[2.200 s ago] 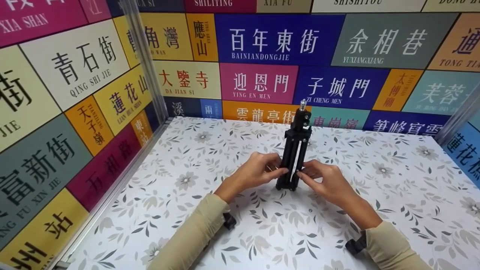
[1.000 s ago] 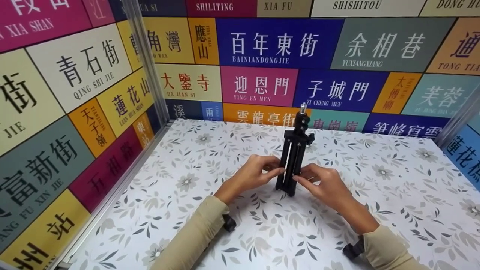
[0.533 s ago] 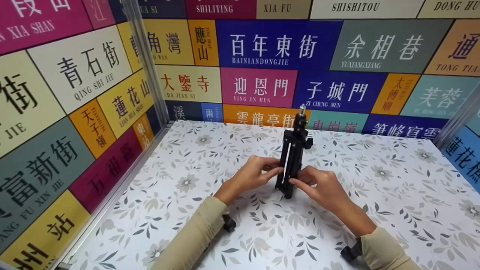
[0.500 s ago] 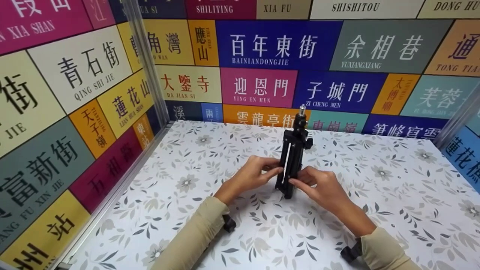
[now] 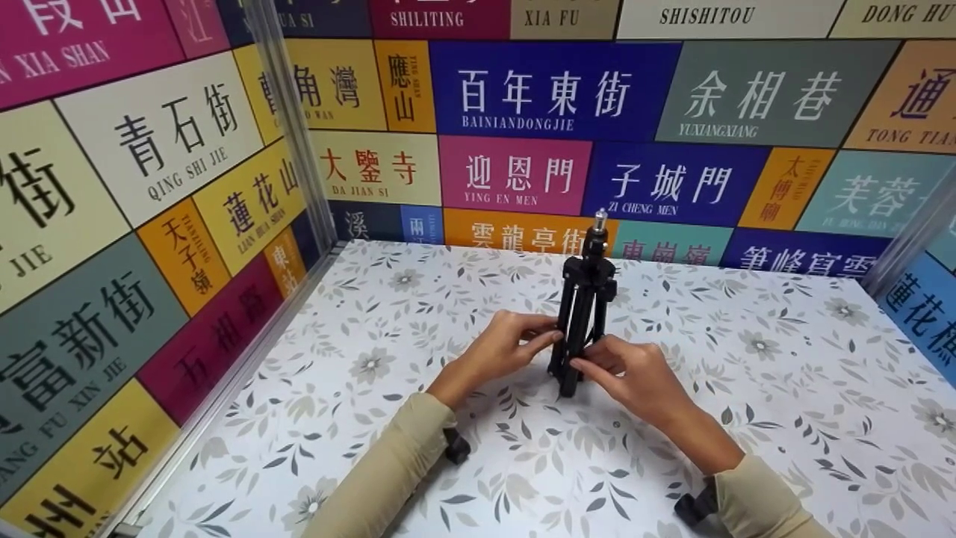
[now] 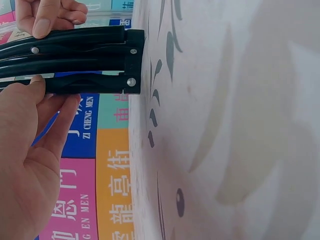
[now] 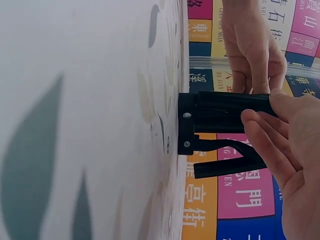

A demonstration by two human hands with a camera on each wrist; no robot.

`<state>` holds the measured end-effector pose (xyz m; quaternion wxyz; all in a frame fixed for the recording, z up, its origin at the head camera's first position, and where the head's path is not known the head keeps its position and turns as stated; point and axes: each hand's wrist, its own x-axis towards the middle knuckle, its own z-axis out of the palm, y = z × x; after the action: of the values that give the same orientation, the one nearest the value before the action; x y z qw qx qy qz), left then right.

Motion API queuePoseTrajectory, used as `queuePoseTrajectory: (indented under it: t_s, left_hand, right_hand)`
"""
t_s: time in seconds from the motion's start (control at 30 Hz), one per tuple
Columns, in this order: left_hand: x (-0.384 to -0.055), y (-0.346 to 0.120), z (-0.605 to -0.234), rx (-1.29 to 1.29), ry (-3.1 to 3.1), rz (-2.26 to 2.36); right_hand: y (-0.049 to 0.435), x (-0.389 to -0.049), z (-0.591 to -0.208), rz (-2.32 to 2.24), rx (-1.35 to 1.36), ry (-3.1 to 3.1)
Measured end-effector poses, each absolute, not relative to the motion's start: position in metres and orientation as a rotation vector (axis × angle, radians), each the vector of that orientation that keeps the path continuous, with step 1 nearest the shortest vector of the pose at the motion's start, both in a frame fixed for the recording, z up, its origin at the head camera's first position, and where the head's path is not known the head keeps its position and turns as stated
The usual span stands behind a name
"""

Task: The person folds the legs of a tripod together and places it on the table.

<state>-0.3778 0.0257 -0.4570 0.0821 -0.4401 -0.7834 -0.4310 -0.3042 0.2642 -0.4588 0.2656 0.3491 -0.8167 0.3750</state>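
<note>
A black folded tripod (image 5: pixel 582 314) is standing upright on the floral desk (image 5: pixel 747 388). Left hand (image 5: pixel 502 351) and right hand (image 5: pixel 626 371) are pinching its lower legs from either side; it looks rigid, light, top-heavy, best held low.

We read many words on the colourful sign wall (image 5: pixel 523 112) around the table. A blue sign (image 5: pixel 549 86) says BAINIANDONGJIE. A pink sign (image 5: pixel 515 172) says YING EN MEN. A dark blue sign (image 5: pixel 668 183) says ZI CHENG MEN. A grey-green sign (image 5: pixel 777 90) says YUXIANGXIANG. A cream sign (image 5: pixel 373 164) says DA JIAN SI. On the left we read QING SHI JIE on a pale sign (image 5: pixel 160 142) and FU XIN JIE on a dark green sign (image 5: pixel 82 336). Along the top we read SHILITING, XIA FU and SHISHITOU. All the signs carry big Chinese characters too.
</note>
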Motion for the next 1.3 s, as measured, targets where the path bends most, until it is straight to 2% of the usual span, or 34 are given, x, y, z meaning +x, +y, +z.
queuePoseTrajectory:
  t_s: [0.37, 0.6, 0.9, 1.3]
  left_hand:
    - [-0.370, 0.013, -0.452, -1.247, -2.252, -1.247]
    - [-0.356, 0.014, -0.455, -1.323, -2.169, -1.312]
    - [-0.345, 0.029, -0.459, -1.295, -2.192, -1.432]
    - [-0.340, 0.037, -0.457, -1.277, -2.254, -1.323]
  right_hand:
    - [0.287, -0.309, -0.452, 0.989, 0.858, -2.245]
    - [0.301, -0.322, -0.449, 1.004, 0.740, -2.234]
    - [0.304, -0.332, -0.454, 1.285, 0.787, -2.287]
    - [0.301, -0.334, -0.458, 1.296, 0.762, -2.319]
